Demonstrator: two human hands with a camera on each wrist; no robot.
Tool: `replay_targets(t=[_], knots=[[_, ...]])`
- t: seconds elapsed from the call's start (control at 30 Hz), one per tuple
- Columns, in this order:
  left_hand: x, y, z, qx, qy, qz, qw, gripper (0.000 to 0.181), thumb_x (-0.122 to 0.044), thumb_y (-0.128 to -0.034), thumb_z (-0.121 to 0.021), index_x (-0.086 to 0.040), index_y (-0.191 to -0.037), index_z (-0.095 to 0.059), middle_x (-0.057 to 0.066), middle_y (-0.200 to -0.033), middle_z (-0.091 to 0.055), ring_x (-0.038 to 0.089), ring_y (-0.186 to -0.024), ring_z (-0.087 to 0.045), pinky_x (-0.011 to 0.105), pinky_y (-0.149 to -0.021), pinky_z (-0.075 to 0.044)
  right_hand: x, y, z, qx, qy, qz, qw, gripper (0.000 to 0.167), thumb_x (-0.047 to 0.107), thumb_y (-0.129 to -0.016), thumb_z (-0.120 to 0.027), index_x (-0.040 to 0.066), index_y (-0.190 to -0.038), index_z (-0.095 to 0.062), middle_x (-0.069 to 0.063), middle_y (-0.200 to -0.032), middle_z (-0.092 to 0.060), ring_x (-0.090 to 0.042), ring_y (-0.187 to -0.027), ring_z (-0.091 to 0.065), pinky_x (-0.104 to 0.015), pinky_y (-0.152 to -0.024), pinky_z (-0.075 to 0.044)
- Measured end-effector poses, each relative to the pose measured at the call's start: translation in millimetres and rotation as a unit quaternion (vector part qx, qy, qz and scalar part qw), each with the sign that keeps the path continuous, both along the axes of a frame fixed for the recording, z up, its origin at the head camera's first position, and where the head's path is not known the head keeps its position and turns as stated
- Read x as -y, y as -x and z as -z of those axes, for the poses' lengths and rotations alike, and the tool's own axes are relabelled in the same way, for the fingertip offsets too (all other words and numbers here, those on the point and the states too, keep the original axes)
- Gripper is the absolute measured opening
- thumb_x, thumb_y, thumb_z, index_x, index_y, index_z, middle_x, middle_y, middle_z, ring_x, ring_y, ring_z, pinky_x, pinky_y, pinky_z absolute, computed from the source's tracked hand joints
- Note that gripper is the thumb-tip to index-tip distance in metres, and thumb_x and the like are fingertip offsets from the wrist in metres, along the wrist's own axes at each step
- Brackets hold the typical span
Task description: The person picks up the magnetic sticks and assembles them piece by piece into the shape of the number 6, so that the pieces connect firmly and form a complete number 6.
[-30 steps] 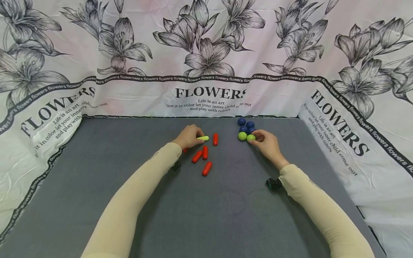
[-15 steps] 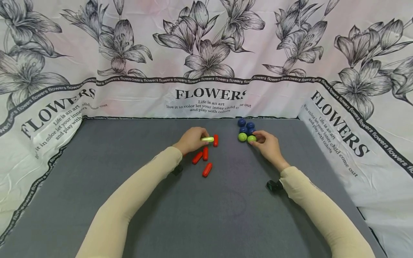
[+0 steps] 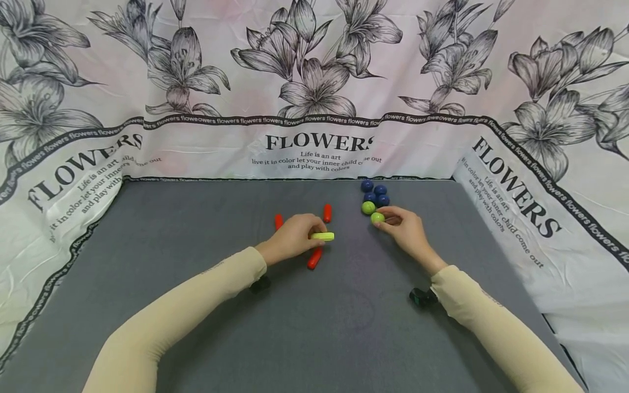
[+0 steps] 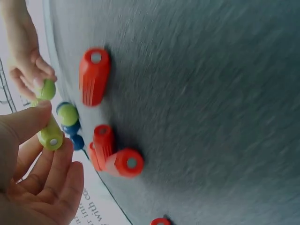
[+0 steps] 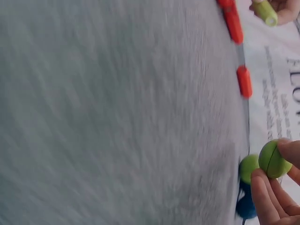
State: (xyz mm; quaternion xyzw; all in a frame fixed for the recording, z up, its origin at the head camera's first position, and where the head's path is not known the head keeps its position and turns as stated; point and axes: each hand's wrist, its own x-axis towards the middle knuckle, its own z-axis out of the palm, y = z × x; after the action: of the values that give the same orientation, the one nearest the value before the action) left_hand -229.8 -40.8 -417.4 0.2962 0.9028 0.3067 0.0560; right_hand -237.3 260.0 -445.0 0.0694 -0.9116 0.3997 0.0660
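My left hand [image 3: 295, 236] pinches a yellow-green magnetic rod [image 3: 326, 236] between thumb and fingers, held above the table. A pale metal dot shows on the rod's end in the left wrist view. My right hand [image 3: 409, 232] pinches a green ball [image 3: 377, 218], which has a seam line [image 5: 271, 159] in the right wrist view. Just behind it, a second green ball [image 3: 368, 207] rests against a cluster of several blue balls [image 3: 367, 186]. Several red rods lie around the left hand: one behind it [image 3: 327, 213], one beyond the wrist [image 3: 279, 221], one in front [image 3: 314, 258]; others are hidden beneath it.
Everything lies on a dark grey table [image 3: 344, 327]. A white cloth with printed flowers [image 3: 316, 87] stands along the back and both sides. Black wrist cameras [image 3: 422, 297] hang under both sleeves.
My left hand has carried the yellow-green rod right and toward me, over the red rods. My right hand has drawn its green ball away from the cluster, toward me and slightly left.
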Motion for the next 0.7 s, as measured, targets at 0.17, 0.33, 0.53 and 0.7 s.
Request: replay_targets(t=[0.17,0.33,0.53,0.7], knots=[[5.0,-14.0,1.8,0.004,-0.014,-0.004,0.9999,0.019,-0.016,-0.0828,-0.081,-0.012,-0.1,-0.072,-0.001,-0.092,-0.069,0.01,-0.078,-0.059,0.024,-0.073,-0.051,9.1,-16.8,-4.2,0.032,0.058,-0.036,0.9972,0.039,0.021,-0.087,-0.077,0.01,-0.123,-0.067,-0.016,-0.12,-0.071,-0.003,-0.087,-0.069,-0.014,-0.074,-0.053],[8.4,-22.5,3.8,0.007,-0.02,-0.006,0.9998,0.019,-0.017,-0.082,-0.082,-0.015,-0.099,-0.072,-0.004,-0.09,-0.069,0.007,-0.077,-0.058,0.021,-0.07,-0.05,18.1,-31.5,-3.0,0.071,0.109,-0.078,0.9884,0.039,0.02,-0.088,-0.076,0.009,-0.124,-0.066,-0.015,-0.124,-0.069,0.002,-0.09,-0.067,-0.017,-0.078,-0.055],[8.9,-26.4,4.7,0.007,-0.03,-0.007,0.9995,0.019,-0.016,-0.0818,-0.082,-0.015,-0.098,-0.073,-0.003,-0.09,-0.068,0.007,-0.075,-0.058,0.02,-0.068,-0.049,29.2,-44.9,-1.1,0.107,0.145,-0.107,0.9777,0.037,0.018,-0.088,-0.076,0.01,-0.123,-0.067,-0.015,-0.125,-0.067,-0.001,-0.092,-0.069,-0.021,-0.078,-0.057],[7.7,-26.6,5.6,-0.001,-0.032,0.0,0.9995,0.019,-0.017,-0.0816,-0.082,-0.014,-0.098,-0.073,-0.003,-0.089,-0.069,0.007,-0.075,-0.058,0.019,-0.068,-0.049,37.0,-52.2,2.0,0.137,0.164,-0.122,0.9693,0.035,0.019,-0.088,-0.075,0.011,-0.122,-0.066,-0.015,-0.123,-0.067,-0.002,-0.091,-0.07,-0.025,-0.079,-0.059]])
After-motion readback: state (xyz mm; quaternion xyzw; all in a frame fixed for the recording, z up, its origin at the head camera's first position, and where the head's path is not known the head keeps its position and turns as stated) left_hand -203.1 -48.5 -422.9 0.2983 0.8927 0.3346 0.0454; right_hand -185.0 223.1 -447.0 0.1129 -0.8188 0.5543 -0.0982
